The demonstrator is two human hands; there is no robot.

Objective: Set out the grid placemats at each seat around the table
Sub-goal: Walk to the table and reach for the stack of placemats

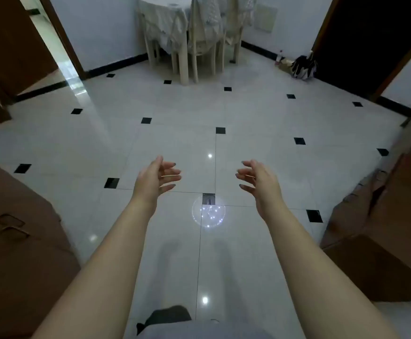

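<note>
Both my arms stretch forward over a white tiled floor. My left hand [155, 178] and my right hand [258, 178] face each other, fingers spread and slightly curled, with nothing in them. Far ahead by the back wall stands a table [160, 11] under a pale cloth, with cream chairs [203, 42] pushed against it, several tiles away from my hands. No grid placemat is in view.
Brown wooden furniture flanks me: a cabinet [16, 241] on the left, another piece [385, 228] on the right. A doorway [50, 45] opens at back left, a dark one [360, 33] at back right, with a black-and-white bundle [303, 66] beside it.
</note>
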